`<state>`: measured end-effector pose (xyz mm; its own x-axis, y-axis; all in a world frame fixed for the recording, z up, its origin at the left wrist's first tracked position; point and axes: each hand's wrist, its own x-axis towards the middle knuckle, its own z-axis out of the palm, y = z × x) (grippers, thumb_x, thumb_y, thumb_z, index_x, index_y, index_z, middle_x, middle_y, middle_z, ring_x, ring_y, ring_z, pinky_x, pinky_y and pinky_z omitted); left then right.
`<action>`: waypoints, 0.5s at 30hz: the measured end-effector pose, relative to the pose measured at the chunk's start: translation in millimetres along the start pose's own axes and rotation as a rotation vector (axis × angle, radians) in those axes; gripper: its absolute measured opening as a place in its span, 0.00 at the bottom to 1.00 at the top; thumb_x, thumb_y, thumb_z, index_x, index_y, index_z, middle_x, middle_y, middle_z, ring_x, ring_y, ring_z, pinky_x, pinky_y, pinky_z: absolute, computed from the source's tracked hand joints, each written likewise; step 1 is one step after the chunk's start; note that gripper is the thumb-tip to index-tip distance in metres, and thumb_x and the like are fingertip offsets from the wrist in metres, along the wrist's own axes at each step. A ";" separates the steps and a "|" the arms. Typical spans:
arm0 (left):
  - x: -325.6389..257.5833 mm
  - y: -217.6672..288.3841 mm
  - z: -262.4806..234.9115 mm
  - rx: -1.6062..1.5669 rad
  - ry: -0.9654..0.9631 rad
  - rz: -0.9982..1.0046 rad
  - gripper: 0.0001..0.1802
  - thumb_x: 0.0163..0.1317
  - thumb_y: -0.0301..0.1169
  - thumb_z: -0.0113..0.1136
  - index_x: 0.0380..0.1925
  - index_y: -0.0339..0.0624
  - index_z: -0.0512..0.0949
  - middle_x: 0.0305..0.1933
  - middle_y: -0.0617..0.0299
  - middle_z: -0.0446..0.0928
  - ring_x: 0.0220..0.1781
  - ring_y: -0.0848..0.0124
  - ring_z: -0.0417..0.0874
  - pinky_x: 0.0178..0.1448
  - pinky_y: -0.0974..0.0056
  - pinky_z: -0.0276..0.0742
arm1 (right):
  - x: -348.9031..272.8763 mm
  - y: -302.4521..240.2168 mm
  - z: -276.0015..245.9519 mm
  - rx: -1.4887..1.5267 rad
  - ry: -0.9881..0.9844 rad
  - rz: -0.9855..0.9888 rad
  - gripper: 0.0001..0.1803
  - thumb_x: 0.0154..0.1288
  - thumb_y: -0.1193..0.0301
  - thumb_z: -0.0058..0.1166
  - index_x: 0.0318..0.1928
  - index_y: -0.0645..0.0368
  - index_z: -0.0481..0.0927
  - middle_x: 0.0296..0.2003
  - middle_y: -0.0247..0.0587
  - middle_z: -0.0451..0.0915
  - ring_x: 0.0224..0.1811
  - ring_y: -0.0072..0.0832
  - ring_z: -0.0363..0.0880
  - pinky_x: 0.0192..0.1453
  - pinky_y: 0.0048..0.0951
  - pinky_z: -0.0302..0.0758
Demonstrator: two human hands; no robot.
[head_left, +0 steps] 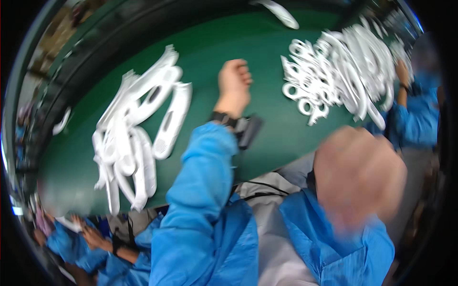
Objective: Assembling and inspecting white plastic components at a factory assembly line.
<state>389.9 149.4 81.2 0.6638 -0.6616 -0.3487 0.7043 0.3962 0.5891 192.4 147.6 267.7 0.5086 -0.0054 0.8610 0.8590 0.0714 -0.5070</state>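
My left hand [234, 83] is curled into a fist above the green work surface [267, 133], between two groups of white plastic parts. Whatever its palm may contain is hidden. A dark band circles that wrist, with a dark block-shaped device [250, 132] beside it. Close to the camera, my right hand [358, 176] is large and smeared by motion, so its fingers cannot be read. To the left lies a loose heap of long white plastic shells [126, 143]. One shell [172, 121] at its right side shows an oval slot and a dotted end.
Small white ring-ended parts [310, 78] lie at the right, against a pile of long curved white pieces [362, 66]. Another white piece [281, 14] rests at the far edge. Co-workers in blue sit at the right [417, 119] and lower left [81, 248].
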 end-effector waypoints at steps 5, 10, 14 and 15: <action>-41.3 50.3 112.7 -0.107 -0.272 0.521 0.08 0.58 0.33 0.52 0.23 0.44 0.70 0.14 0.67 0.63 0.16 0.72 0.64 0.24 0.66 0.62 | -130.3 52.6 -13.0 -0.019 0.919 0.628 0.11 0.62 0.71 0.47 0.45 0.58 0.73 0.37 0.34 0.74 0.36 0.25 0.72 0.37 0.27 0.68; -68.8 69.3 118.4 -0.298 -0.419 0.413 0.10 0.57 0.37 0.50 0.23 0.43 0.69 0.12 0.62 0.64 0.14 0.69 0.66 0.21 0.65 0.62 | -143.5 72.8 50.1 0.488 0.960 0.919 0.17 0.69 0.57 0.41 0.49 0.54 0.72 0.39 0.33 0.75 0.38 0.24 0.73 0.38 0.29 0.71; -70.1 16.4 111.0 0.071 -0.290 0.751 0.09 0.59 0.28 0.48 0.19 0.43 0.68 0.14 0.69 0.63 0.12 0.80 0.63 0.18 0.72 0.55 | -184.0 74.4 35.7 0.545 0.789 1.068 0.21 0.67 0.49 0.39 0.42 0.52 0.75 0.32 0.31 0.74 0.36 0.25 0.74 0.34 0.28 0.73; -71.6 14.7 106.5 0.191 -0.261 0.809 0.09 0.59 0.26 0.48 0.20 0.42 0.68 0.14 0.69 0.64 0.13 0.81 0.62 0.18 0.73 0.54 | -174.3 73.1 51.9 0.430 1.013 1.190 0.21 0.68 0.50 0.39 0.44 0.52 0.75 0.34 0.33 0.74 0.39 0.28 0.76 0.36 0.30 0.75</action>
<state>325.9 134.8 192.4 0.8466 -0.3571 0.3946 -0.0289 0.7095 0.7041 163.5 205.5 82.7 0.8161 -0.3540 -0.4568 -0.0188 0.7737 -0.6332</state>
